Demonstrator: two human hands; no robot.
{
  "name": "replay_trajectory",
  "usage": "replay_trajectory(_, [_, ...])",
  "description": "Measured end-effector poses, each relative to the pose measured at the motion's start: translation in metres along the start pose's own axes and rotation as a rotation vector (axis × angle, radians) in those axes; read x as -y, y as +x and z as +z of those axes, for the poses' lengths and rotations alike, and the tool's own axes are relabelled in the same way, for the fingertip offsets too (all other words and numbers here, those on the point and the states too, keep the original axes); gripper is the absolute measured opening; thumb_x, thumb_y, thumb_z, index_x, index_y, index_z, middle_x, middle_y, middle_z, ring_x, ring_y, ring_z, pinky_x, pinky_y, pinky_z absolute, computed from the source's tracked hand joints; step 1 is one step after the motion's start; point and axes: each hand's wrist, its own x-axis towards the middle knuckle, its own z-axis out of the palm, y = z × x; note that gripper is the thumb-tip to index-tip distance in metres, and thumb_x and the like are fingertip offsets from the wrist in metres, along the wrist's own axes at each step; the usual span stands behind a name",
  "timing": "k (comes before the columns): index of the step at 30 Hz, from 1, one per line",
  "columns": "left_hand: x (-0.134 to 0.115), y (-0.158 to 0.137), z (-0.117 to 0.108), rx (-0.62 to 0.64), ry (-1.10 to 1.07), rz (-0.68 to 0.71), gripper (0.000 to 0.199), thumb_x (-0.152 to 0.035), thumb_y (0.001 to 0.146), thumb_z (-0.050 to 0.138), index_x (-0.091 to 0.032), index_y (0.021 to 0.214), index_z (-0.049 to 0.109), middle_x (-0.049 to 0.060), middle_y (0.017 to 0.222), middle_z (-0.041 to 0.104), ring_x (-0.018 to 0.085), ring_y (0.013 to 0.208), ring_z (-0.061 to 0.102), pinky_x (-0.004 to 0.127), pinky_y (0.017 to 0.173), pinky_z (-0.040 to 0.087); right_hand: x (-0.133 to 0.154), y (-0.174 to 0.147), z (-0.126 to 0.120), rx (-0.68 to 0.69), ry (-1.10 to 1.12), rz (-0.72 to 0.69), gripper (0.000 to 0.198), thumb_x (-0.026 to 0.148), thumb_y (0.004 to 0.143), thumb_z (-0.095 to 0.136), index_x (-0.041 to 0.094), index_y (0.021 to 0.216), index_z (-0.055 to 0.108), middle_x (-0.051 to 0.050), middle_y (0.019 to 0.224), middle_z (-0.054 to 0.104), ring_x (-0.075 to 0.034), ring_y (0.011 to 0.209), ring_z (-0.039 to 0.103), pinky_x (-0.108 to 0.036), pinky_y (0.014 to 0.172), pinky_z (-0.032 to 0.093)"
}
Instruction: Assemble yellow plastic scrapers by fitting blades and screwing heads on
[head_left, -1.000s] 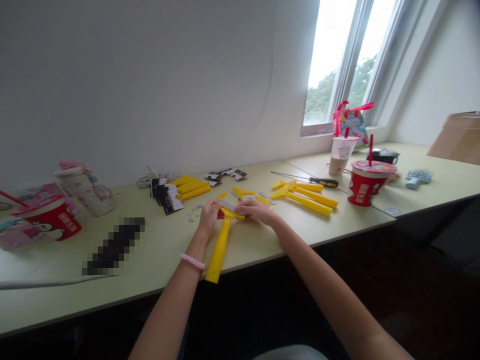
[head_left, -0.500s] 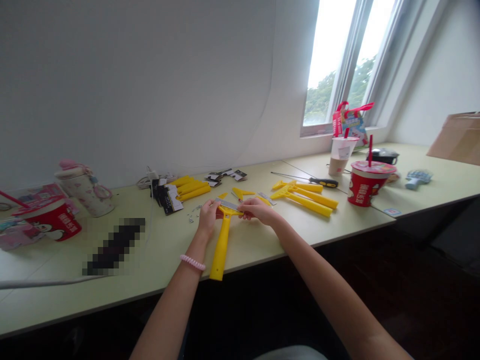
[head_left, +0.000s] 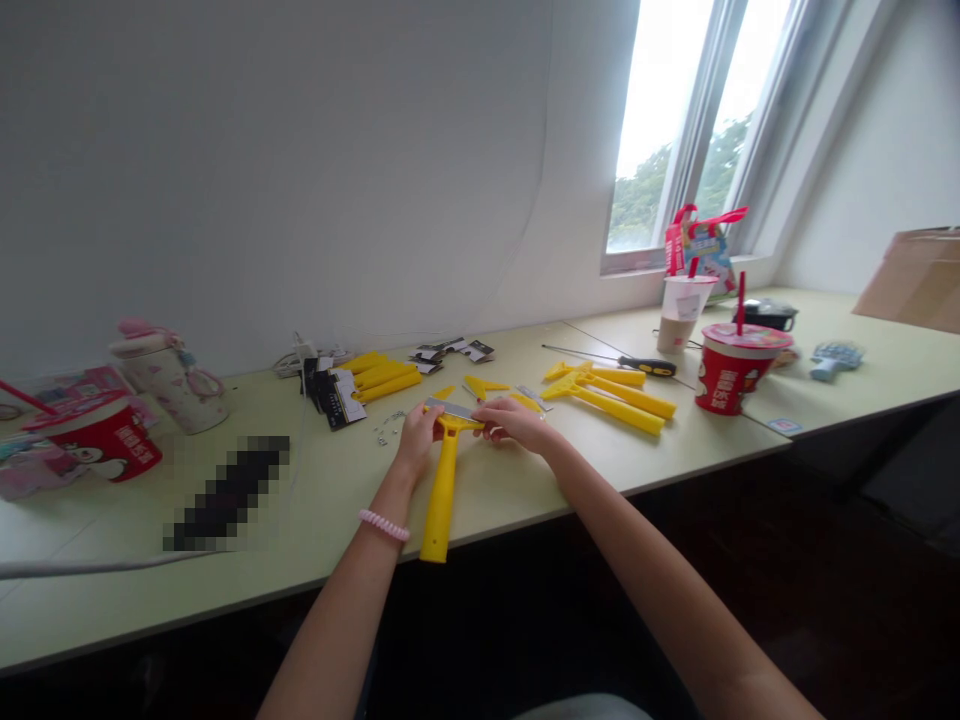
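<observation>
Both hands are at the head of a yellow scraper [head_left: 440, 495], whose handle points toward me near the table edge. A flat grey metal blade [head_left: 450, 408] lies along its head. My left hand [head_left: 418, 437] is closed on the head's left end. My right hand [head_left: 516, 420] pinches the right end, its thumb and fingers at the blade; its lower fingers are partly hidden. Behind the hands lie loose yellow head pieces [head_left: 487, 385] and another metal blade [head_left: 531, 396]. Small screws [head_left: 388, 430] are scattered left of my left hand.
Several yellow scrapers [head_left: 611, 398] lie to the right, by a screwdriver [head_left: 649, 366]. Yellow handles [head_left: 386, 378] and black-and-white cards [head_left: 337, 398] sit behind at left. Red cups [head_left: 739, 370] and a tumbler [head_left: 169, 385] stand on the table [head_left: 517, 500]. A pixelated dark patch is at left.
The blade and both hands have shifted very slightly to the left on the scraper head. Everything else stays where it was.
</observation>
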Motion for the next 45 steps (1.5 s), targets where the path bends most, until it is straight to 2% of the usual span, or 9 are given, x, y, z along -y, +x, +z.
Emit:
replay_trajectory(7, [0.005,0.004,-0.003,-0.074,0.032,0.049,0.016,-0.029,0.067,0.058,-0.015,0.071,0.053,0.000,0.063,0.060,0.013,0.053,0.058,0.028,0.056,0.049,0.003,0.003,-0.002,-0.160,-0.013,-0.056,0.021,0.033,0.076,0.055,0.014,0.075,0.063,-0.005,0.071,0.062,-0.010,0.061,0.054,-0.020,0.055,0.043])
replay_trajectory(12, [0.011,0.011,-0.007,-0.124,0.055,0.049,0.015,-0.029,0.067,0.057,-0.015,0.071,0.053,0.001,0.064,0.061,0.013,0.055,0.060,0.026,0.054,0.048,-0.003,0.009,-0.013,-0.605,-0.427,-0.197,0.018,0.021,0.076,0.048,0.016,0.082,0.064,-0.005,0.078,0.064,-0.014,0.072,0.056,-0.027,0.068,0.044])
replay_trajectory(15, [0.013,0.012,-0.007,-0.151,0.049,0.038,0.013,-0.027,0.066,0.057,-0.015,0.069,0.053,0.000,0.059,0.059,0.013,0.050,0.058,0.025,0.050,0.047,-0.005,0.007,-0.021,-0.726,-0.768,-0.150,0.026,0.013,0.075,0.046,0.017,0.091,0.065,-0.007,0.091,0.064,-0.019,0.089,0.054,-0.032,0.081,0.039])
replay_trajectory(18, [0.012,0.011,-0.006,-0.171,0.054,0.033,0.013,-0.027,0.064,0.058,-0.015,0.067,0.053,-0.001,0.056,0.058,0.012,0.047,0.056,0.024,0.048,0.045,-0.005,0.003,-0.025,-0.724,-1.082,-0.010,0.032,0.010,0.075,0.046,0.019,0.099,0.065,-0.010,0.104,0.060,-0.025,0.104,0.047,-0.037,0.086,0.033])
replay_trajectory(20, [0.011,0.009,-0.006,-0.172,0.067,0.036,0.013,-0.027,0.064,0.058,-0.015,0.066,0.053,0.000,0.057,0.058,0.012,0.048,0.056,0.024,0.048,0.044,-0.006,0.002,-0.026,-0.697,-1.164,0.057,0.031,0.014,0.079,0.044,0.019,0.102,0.064,-0.011,0.108,0.058,-0.027,0.106,0.044,-0.038,0.085,0.032])
replay_trajectory(26, [0.008,0.007,-0.005,-0.150,0.108,0.033,0.011,-0.026,0.066,0.056,-0.015,0.066,0.053,0.001,0.058,0.058,0.013,0.050,0.057,0.025,0.048,0.045,-0.010,0.016,-0.021,-0.557,-1.245,0.015,0.033,0.019,0.084,0.036,0.018,0.105,0.062,-0.012,0.113,0.057,-0.026,0.106,0.044,-0.038,0.085,0.031])
replay_trajectory(32, [0.008,0.008,-0.004,-0.107,0.102,0.008,0.010,-0.025,0.067,0.054,-0.015,0.068,0.052,0.000,0.057,0.058,0.013,0.047,0.056,0.026,0.048,0.046,-0.003,0.064,-0.013,-0.415,-1.218,0.051,0.034,0.021,0.085,0.036,0.018,0.110,0.058,-0.012,0.121,0.054,-0.028,0.112,0.043,-0.043,0.088,0.032])
replay_trajectory(38, [0.013,0.010,-0.006,-0.112,0.131,0.006,0.010,-0.025,0.068,0.053,-0.016,0.068,0.052,0.000,0.060,0.058,0.012,0.050,0.056,0.025,0.049,0.047,0.001,0.100,-0.001,-0.419,-1.284,0.108,0.031,0.011,0.083,0.040,0.014,0.106,0.060,-0.017,0.111,0.058,-0.029,0.110,0.046,-0.042,0.088,0.031])
replay_trajectory(45, [0.016,0.012,-0.007,-0.090,0.125,0.009,0.008,-0.024,0.070,0.051,-0.016,0.069,0.050,-0.001,0.060,0.054,0.013,0.050,0.056,0.025,0.048,0.047,-0.006,0.098,0.002,-0.545,-1.252,0.058,0.035,0.008,0.082,0.039,0.018,0.112,0.055,-0.015,0.112,0.056,-0.026,0.107,0.049,-0.038,0.087,0.033])
